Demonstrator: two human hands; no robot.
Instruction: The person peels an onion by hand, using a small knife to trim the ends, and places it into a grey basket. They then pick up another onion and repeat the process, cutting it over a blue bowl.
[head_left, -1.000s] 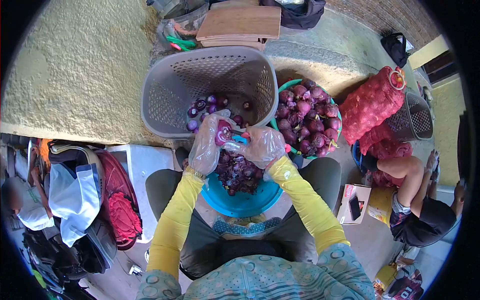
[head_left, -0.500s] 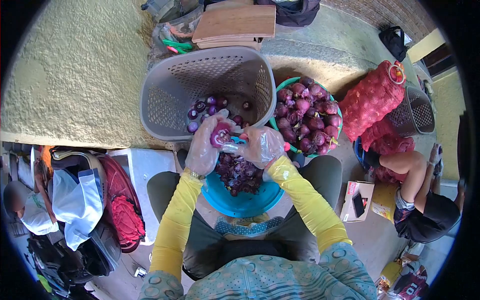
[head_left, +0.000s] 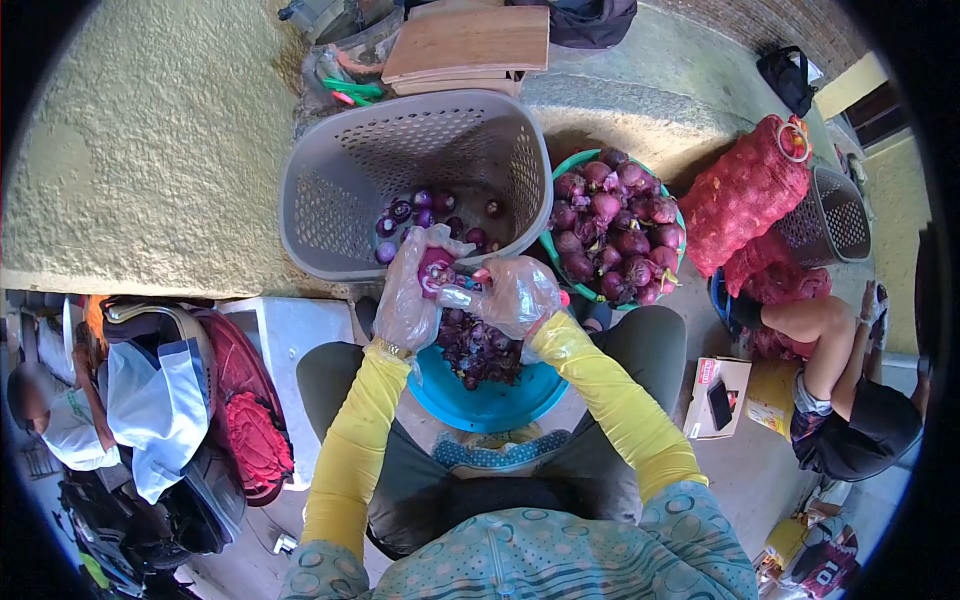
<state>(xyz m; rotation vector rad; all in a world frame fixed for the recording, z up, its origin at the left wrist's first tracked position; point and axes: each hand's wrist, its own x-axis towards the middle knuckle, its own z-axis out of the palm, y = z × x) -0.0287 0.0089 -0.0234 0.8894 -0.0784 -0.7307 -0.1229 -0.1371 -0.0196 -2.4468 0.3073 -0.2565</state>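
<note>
My left hand (head_left: 403, 298), in a clear plastic glove, is closed around a red onion (head_left: 436, 268) above the basket's near rim. Wrapped in a similar glove, my right hand (head_left: 522, 294) grips a small knife and meets the onion from the right. Red and blue bits of the knife show between the fingers; its blade is mostly hidden. Below both hands is a blue basin (head_left: 485, 408) holding dark onion skins (head_left: 480, 350). Several peeled purple onions (head_left: 424, 217) lie in the grey perforated basket (head_left: 313, 217) just beyond my hands.
A green-rimmed tub (head_left: 682, 222) heaped with unpeeled onions stands to the right. Beyond it lie a red mesh sack (head_left: 745, 195) and another grey basket (head_left: 842, 215). A cardboard box (head_left: 703, 413) carries a phone (head_left: 719, 405). Other people sit at both sides.
The onion has turned slightly in my left hand. My right hand has shifted a little left, and less of the knife's blue part shows.
</note>
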